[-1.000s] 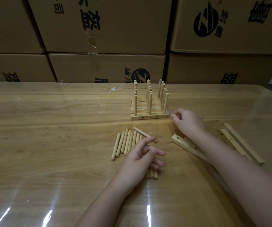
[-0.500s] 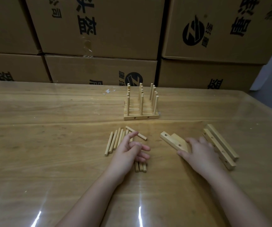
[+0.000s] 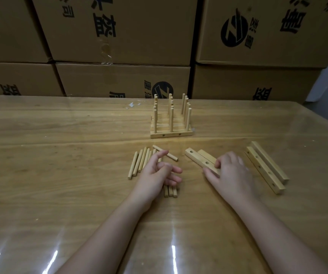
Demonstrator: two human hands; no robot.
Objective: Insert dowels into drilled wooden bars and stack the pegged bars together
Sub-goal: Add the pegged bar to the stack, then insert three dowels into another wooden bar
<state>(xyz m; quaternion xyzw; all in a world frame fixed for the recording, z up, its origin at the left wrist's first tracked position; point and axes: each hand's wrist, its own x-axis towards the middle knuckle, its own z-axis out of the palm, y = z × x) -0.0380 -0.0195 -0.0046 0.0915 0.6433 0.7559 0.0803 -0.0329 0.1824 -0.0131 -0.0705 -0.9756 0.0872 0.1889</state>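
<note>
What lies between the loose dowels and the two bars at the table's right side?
In the head view, two drilled bars lie side by side there, and the right hand grips their near end.

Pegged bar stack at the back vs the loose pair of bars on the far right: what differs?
The pegged stack of light wooden bars holds upright round dowels in its holes; the loose pair of light wooden drilled bars shows empty holes. The stack sits square to the far edge of the table; the pair lies diagonally. The stack counts more than two bars; the pair, two. Shared: pale wood, both resting on the table.
</note>
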